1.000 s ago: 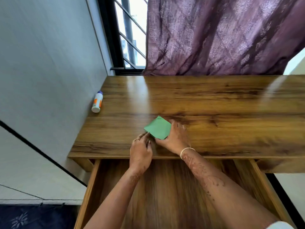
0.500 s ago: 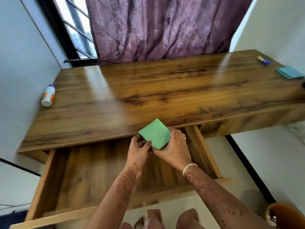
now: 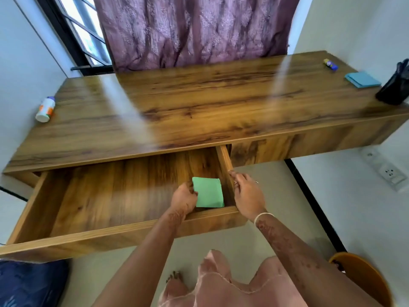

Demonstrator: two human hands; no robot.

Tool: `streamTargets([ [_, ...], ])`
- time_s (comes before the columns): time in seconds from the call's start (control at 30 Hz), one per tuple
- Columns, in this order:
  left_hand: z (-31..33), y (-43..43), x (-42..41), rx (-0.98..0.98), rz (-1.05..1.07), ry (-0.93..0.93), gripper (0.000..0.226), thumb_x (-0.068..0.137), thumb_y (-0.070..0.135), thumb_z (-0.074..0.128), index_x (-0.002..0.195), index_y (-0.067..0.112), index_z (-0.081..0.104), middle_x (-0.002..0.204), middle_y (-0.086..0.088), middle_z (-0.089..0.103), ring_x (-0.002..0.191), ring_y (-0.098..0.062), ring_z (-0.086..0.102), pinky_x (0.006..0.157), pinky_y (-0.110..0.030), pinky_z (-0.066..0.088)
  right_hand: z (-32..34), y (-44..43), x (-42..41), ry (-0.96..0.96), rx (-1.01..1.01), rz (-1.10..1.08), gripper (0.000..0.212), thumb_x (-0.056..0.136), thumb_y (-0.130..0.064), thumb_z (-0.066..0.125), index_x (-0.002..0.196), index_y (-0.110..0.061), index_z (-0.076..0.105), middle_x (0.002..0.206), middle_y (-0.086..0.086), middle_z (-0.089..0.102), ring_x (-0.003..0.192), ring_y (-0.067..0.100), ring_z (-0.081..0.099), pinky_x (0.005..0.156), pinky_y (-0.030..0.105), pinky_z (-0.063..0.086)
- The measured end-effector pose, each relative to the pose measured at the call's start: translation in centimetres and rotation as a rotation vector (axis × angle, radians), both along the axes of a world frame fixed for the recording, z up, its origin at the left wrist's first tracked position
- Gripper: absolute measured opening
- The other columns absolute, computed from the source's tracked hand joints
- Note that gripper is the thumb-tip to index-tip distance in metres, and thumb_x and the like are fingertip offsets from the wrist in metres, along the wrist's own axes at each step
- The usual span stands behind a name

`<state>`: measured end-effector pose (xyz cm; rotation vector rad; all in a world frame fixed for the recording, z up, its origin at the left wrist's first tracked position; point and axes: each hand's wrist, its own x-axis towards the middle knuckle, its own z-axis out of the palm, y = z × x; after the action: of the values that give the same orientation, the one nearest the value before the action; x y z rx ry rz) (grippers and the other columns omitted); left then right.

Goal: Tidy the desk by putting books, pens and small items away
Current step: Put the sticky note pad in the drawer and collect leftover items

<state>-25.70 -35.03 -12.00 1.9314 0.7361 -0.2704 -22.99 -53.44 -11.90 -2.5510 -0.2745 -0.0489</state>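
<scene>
Henna patterns (image 3: 269,229) cover both forearms (image 3: 141,258), with 1 white bangle (image 3: 263,216), 1 ring (image 3: 256,182), pink garment (image 3: 221,284).

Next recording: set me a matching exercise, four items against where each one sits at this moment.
Things:
1. green pad
2. blue pad
3. white bottle
4. black holder

Places:
A. left end of the desk top, by the wall
B. inside the open drawer, at its right end
C. standing at the far right of the desk top
D. lying flat on the desk top, toward its right end

Pairs: 1-B, 2-D, 3-A, 4-C
</scene>
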Motion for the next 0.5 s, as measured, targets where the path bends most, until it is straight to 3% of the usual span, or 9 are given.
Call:
streamTargets([
  [0.23, -1.0, -0.9, 0.8, 0.148, -0.037, 0.108, 0.034, 0.089, 0.016, 0.063, 0.119, 0.01, 0.049, 0.109, -0.007, 0.063, 0.103, -0.027, 0.063, 0.092, -0.044, 0.054, -0.7, -0.4, 0.1, 0.045, 0.111, -0.033, 0.039, 0.1, -0.021, 0.044, 0.137, -0.032, 0.05, 0.113, -0.003, 0.059, 0.091, 0.013, 0.056, 0.071, 0.025, 0.051],
  [0.5, -1.7, -0.9, 0.9, 0.056, -0.129, 0.128, 0.03, 0.088, 0.014, 0.066, 0.117, 0.008, 0.066, 0.111, -0.011, 0.067, 0.095, -0.023, 0.066, 0.089, -0.037, 0.056, -1.0, -0.7, 0.1, 0.031, 0.115, -0.023, 0.04, 0.1, -0.02, 0.043, 0.138, -0.03, 0.05, 0.11, -0.001, 0.06, 0.089, 0.009, 0.052, 0.069, 0.019, 0.043],
])
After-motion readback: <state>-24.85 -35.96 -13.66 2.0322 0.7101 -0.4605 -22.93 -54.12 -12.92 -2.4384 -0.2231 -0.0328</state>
